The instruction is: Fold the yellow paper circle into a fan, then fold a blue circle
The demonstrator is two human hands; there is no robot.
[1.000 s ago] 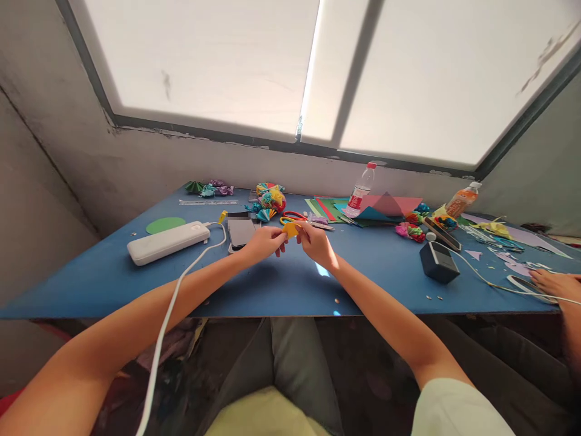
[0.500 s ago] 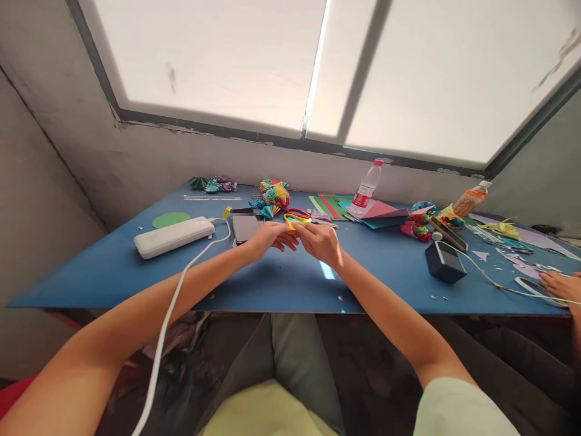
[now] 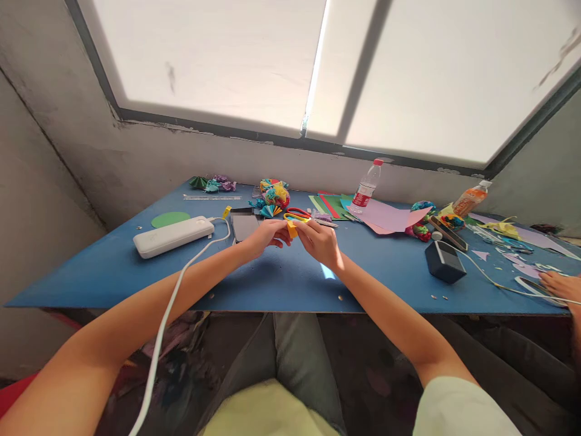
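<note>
A blue table (image 3: 113, 266) runs along a rough grey wall under a wide frosted window with dark frames. Its top is flat and matt, speckled with small paper scraps towards the right.

Over the middle of the table, the left hand (image 3: 265, 235) and the right hand (image 3: 320, 241) meet, fingertips pinched together on a small yellow paper piece (image 3: 292, 228) held between them just above the surface. Both hands are closed narrowly around it; the piece looks folded, though its exact shape is too small to tell.

Just behind the hands lie scissors (image 3: 297, 214) with red and yellow handles, and beside them a dark phone (image 3: 245, 226) lies flat. To the left sits a white power bank (image 3: 173, 235), smooth and rounded, with a white cable (image 3: 172, 309) trailing off the table edge towards the person. A green paper circle (image 3: 170, 219) lies behind it, and a clear ruler (image 3: 212, 197) further back.

A heap of crumpled, many-coloured paper flowers (image 3: 273, 197) stands behind the scissors. To the right are stacked coloured sheets (image 3: 333, 206), a plastic bottle (image 3: 368, 188) with a red cap standing upright, a lilac sheet (image 3: 393, 216), and a small dark box (image 3: 443, 261). At the far right edge another person's hand (image 3: 559, 283) rests on the table.
</note>
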